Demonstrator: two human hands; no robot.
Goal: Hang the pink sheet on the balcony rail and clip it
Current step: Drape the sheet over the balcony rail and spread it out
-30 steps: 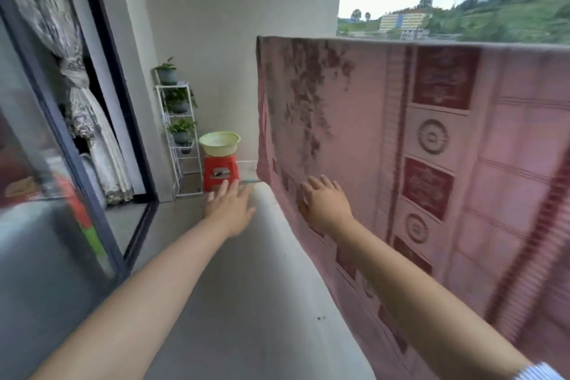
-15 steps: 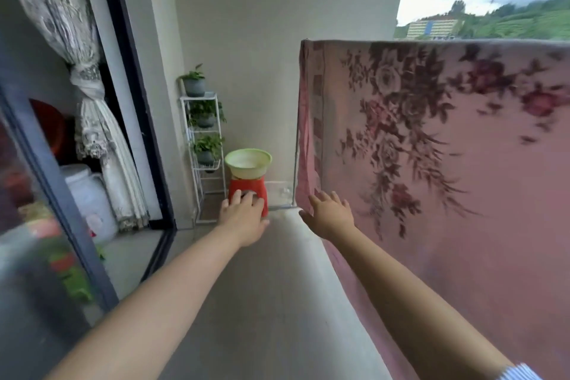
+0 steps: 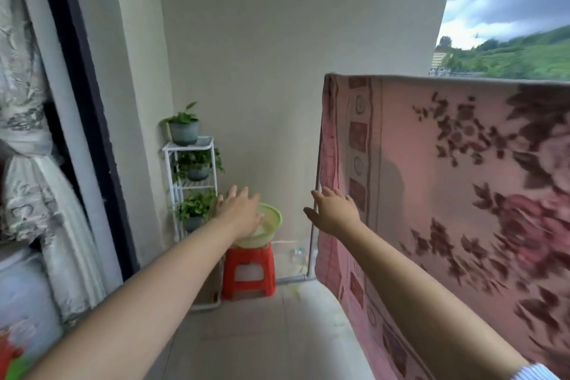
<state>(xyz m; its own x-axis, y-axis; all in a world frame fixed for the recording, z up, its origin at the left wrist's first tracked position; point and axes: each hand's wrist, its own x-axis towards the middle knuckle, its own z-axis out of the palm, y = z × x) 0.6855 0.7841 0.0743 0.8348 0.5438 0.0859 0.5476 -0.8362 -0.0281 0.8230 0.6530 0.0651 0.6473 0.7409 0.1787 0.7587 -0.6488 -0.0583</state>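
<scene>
The pink sheet (image 3: 431, 170), printed with dark red flowers and a patterned border, hangs down over the balcony rail on the right and reaches almost to the floor. My right hand (image 3: 334, 210) is stretched forward with fingers apart, just in front of the sheet's left border, holding nothing. My left hand (image 3: 239, 210) is also stretched forward and open, over the green basin (image 3: 271, 225). No clips are visible.
The green basin sits on a red plastic stool (image 3: 248, 268) against the end wall. A white wire rack (image 3: 191, 182) with three potted plants stands beside it. A dark door frame (image 3: 80, 108) and a tied curtain (image 3: 37, 163) line the left side.
I have moved along the balcony toward the end wall; the stool, basin and rack are nearer. The view turned toward the sheet's left end. Both hands stay outstretched and open.
</scene>
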